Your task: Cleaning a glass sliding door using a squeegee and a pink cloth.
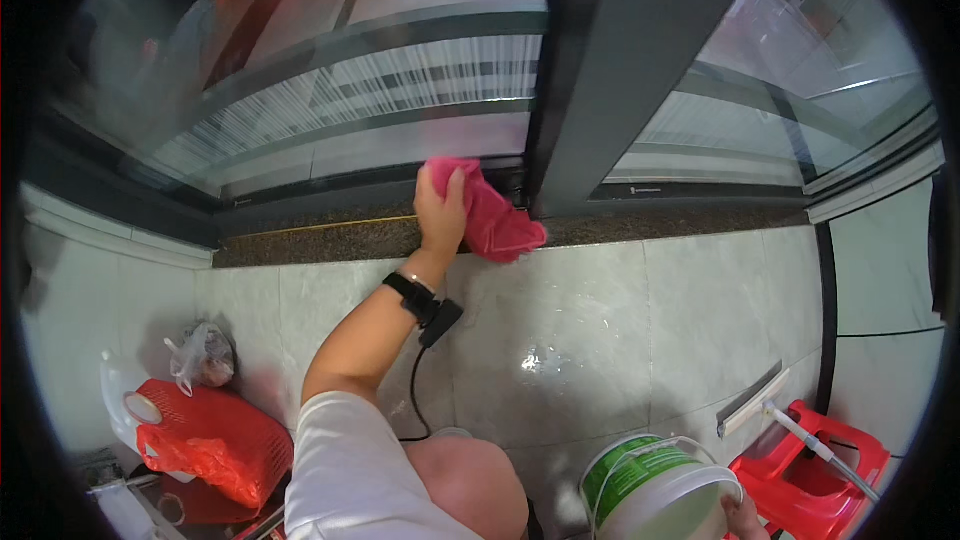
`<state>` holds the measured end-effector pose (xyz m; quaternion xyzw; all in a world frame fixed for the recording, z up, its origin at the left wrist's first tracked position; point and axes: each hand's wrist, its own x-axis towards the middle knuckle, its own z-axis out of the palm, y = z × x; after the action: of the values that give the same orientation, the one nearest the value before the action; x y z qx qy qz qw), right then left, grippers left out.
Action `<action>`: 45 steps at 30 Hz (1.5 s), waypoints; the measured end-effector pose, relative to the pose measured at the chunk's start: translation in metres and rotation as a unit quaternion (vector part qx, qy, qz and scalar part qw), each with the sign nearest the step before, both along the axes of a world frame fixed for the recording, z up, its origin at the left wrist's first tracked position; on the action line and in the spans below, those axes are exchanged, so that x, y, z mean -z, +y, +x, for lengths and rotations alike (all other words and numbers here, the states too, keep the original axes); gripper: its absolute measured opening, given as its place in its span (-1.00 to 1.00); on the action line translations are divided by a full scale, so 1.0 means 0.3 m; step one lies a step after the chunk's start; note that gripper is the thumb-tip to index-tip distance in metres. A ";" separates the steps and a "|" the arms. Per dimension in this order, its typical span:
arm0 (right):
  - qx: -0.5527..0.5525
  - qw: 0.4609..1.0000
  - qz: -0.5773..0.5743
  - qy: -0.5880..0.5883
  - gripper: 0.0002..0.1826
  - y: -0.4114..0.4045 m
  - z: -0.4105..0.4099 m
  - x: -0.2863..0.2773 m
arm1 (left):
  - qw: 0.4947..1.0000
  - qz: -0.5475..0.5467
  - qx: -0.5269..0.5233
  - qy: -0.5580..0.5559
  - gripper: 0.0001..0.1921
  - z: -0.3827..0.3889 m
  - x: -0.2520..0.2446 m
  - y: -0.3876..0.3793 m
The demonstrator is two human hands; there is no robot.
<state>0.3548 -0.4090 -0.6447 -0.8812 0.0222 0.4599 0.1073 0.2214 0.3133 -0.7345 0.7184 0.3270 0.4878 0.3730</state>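
Observation:
My left hand (441,219) grips a bunched pink cloth (499,223) against the bottom of a dark-framed glass door (360,157). Part of the cloth hangs over the speckled brown stone sill (322,244) below the frame. A black strap with a small device (420,300) circles my left wrist, and a cable runs down from it. At the lower right, my right hand (741,519) holds the rim of a white and green plastic bucket (637,476), which is tilted. Most of that hand is cut off by the picture's edge.
A red plastic stool (847,465) stands right of the bucket, with a long-handled squeegee (754,401) by it. At left lie a red basket (232,435) and a tied plastic bag (204,356). Wet patches shine on the grey tile floor (555,330). A thick dark post (615,82) divides the glass.

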 end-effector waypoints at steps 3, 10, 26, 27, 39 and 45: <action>0.020 1.000 -0.021 -0.008 -0.54 -0.054 0.000 0.008 | 0.974 0.224 0.032 0.011 -0.80 0.146 -0.090 0.018; 0.081 0.996 -0.010 0.032 -0.56 -0.119 0.023 0.029 | 0.963 0.248 0.068 0.077 -0.71 0.249 -0.019 0.004; 0.041 0.998 -0.037 -0.023 -0.57 0.049 0.015 -0.029 | 0.857 0.384 0.129 0.319 -0.62 -0.128 0.279 0.217; 0.037 0.998 -0.045 -0.023 -0.57 0.061 0.024 -0.028 | 0.896 0.325 0.139 0.267 -0.62 -0.218 0.307 0.267; -0.038 0.989 -0.139 -0.031 -0.58 0.092 0.074 -0.060 | 0.823 0.311 -0.078 0.469 -0.67 -0.866 0.178 0.567; -0.064 0.991 -0.117 -0.032 -0.60 0.290 0.069 -0.091 | 0.817 0.298 -0.135 0.475 -0.74 -1.032 0.214 0.650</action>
<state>0.3755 -0.3221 -0.6174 -0.9014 0.0157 0.4319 -0.0253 -0.0883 0.5084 -0.7987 0.8856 0.3956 0.2052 -0.1308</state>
